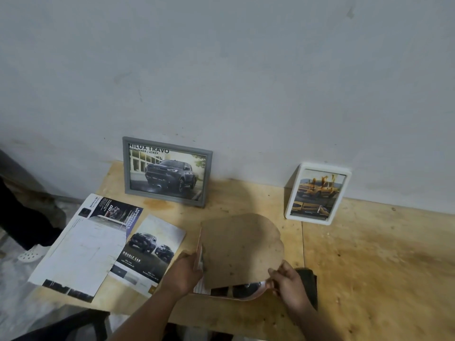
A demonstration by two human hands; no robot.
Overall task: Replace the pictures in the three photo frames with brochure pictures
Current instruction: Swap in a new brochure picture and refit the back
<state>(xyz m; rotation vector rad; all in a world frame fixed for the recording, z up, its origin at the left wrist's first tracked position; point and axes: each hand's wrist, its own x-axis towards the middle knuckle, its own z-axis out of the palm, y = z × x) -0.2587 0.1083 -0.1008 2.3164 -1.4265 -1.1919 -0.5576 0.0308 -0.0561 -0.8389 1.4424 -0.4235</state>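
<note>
Currently: third frame in work.
Left hand point(183, 271): grip pinches left edge of backing board point(240, 249), steadying it.
Right hand point(286, 283): grip pinches brochure picture point(242, 290) under the board's near corner, likely seating it.
Beyond grips: grey frame point(167, 172), white frame point(317, 194), apparently done, leaning on wall.
Left of grips: brochure point(108, 244) on surface point(369, 267).

Plywood table point(369, 254) against a grey wall point(246, 70) — white shoe point(30, 253) left.

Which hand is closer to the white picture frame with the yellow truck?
Right. The right hand is below the white picture frame; the left hand is farther, down-left.
</note>
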